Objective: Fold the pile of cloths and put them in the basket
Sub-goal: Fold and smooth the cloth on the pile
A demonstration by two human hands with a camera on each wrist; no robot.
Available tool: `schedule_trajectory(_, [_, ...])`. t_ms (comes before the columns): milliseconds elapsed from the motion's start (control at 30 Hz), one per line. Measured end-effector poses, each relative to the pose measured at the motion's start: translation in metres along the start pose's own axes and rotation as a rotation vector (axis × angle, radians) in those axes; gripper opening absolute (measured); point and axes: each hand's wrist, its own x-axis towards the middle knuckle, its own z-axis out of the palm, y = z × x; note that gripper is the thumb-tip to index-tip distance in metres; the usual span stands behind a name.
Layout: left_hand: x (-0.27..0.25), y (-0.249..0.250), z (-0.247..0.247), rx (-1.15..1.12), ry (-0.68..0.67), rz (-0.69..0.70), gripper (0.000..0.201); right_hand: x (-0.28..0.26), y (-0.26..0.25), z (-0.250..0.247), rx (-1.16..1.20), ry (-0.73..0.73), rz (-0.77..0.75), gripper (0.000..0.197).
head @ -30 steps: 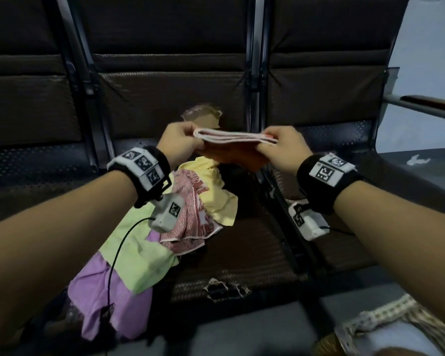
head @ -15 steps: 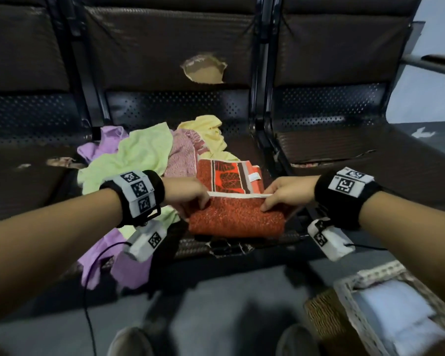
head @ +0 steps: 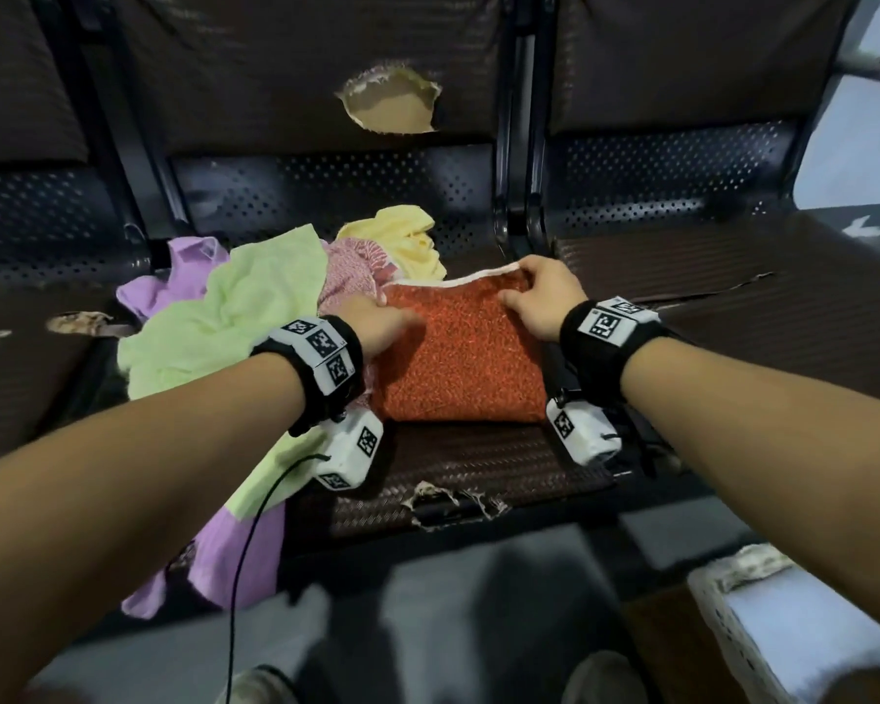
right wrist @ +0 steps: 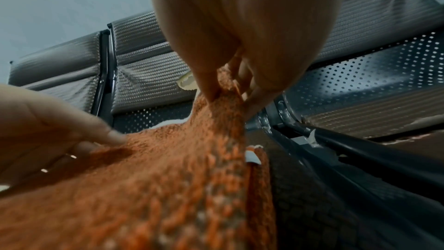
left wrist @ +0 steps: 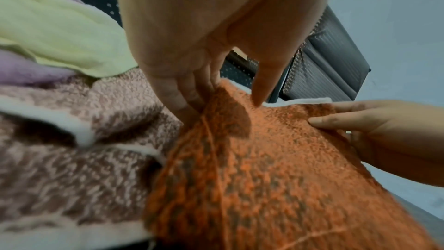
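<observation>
Dark padded seats form the bench [head: 478,464], where the orange towel [head: 458,358] lies folded at the middle, the right hand [head: 539,297] pinching its far corner at 1 o'clock and the left hand [head: 377,322] gripping its edge at 10 o'clock. Unfolded green, purple, pink and yellow cloths [head: 214,317] remain heaped at 9 o'clock. Judging by this, most folding is left, and the basket [head: 722,612] at 5 o'clock awaits the towel.

Orange cloth [head: 458,358]: terry, speckled, white hem at far edge; folded to rectangle, flat on middle seat, right of pile. Pile [head: 255,317]: crumpled light green cloth [head: 224,317] on top, purple cloth [head: 235,556] under it trailing off near seat edge, pink patterned cloth [head: 349,276] touching orange one, yellow cloth [head: 407,241] farthest. Basket [head: 722,617]: white woven rim, near right corner, on floor.
</observation>
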Motion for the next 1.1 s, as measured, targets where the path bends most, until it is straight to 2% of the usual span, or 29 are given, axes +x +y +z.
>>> schedule_trajectory(133, [0.007, -0.016, 0.008, 0.165, 0.016, -0.001, 0.031, 0.001, 0.005, 0.014, -0.106, -0.042, 0.008, 0.04])
schedule_trajectory(200, [0.006, -0.021, 0.005, 0.203, -0.003, 0.01, 0.032, -0.011, 0.005, 0.015, -0.215, -0.048, -0.12, 0.044])
schedule_trajectory(267, [0.002, -0.022, 0.001, 0.201, -0.015, 0.032, 0.031, -0.028, 0.005, 0.015, -0.278, -0.064, -0.312, 0.036])
schedule_trajectory(300, [-0.004, -0.023, -0.001, 0.205, 0.016, 0.066, 0.035, -0.038, 0.005, 0.014, -0.288, -0.096, -0.398, 0.035])
schedule_trajectory(367, [-0.018, -0.02, -0.004, 0.226, 0.081, 0.234, 0.045, -0.057, 0.009, 0.014, -0.329, -0.174, -0.498, 0.047])
schedule_trajectory(400, [-0.025, -0.018, -0.005, 0.24, 0.058, 0.337, 0.044, -0.065, 0.013, 0.014, -0.362, -0.215, -0.512, 0.058])
schedule_trajectory(467, [-0.038, -0.018, -0.007, 0.288, -0.119, 0.444, 0.044, -0.075, 0.026, 0.012, -0.426, -0.314, -0.502, 0.08])
schedule_trajectory(533, [-0.049, -0.024, -0.005, 0.423, -0.307, 0.448, 0.073, -0.079, 0.038, 0.01, -0.459, -0.426, -0.457, 0.092])
schedule_trajectory(567, [-0.053, -0.028, -0.003, 0.519, -0.351, 0.445, 0.085, -0.079, 0.041, 0.01, -0.47, -0.464, -0.437, 0.092])
schedule_trajectory(633, [-0.056, -0.032, 0.002, 0.665, -0.348, 0.46, 0.094, -0.076, 0.042, 0.008, -0.476, -0.469, -0.419, 0.08])
schedule_trajectory(700, [-0.057, -0.031, 0.004, 0.732, -0.29, 0.48, 0.09, -0.072, 0.037, 0.004, -0.443, -0.404, -0.409, 0.059])
schedule_trajectory(767, [-0.059, -0.029, 0.003, 0.761, -0.231, 0.498, 0.08, -0.071, 0.033, -0.001, -0.38, -0.32, -0.377, 0.038])
schedule_trajectory(833, [-0.06, -0.028, 0.001, 0.76, -0.172, 0.515, 0.061, -0.071, 0.032, -0.006, -0.294, -0.275, -0.329, 0.025])
schedule_trajectory(933, [-0.061, -0.028, -0.007, 0.577, -0.114, 0.495, 0.031, -0.073, 0.035, -0.016, -0.154, -0.241, -0.256, 0.015])
schedule_trajectory(1033, [-0.056, -0.027, -0.015, 0.263, -0.159, 0.386, 0.03, -0.074, 0.043, -0.021, 0.043, -0.264, -0.148, 0.015])
schedule_trajectory(1100, [-0.051, -0.029, -0.014, 0.178, -0.163, 0.325, 0.029, -0.074, 0.046, -0.019, 0.156, -0.29, -0.069, 0.017])
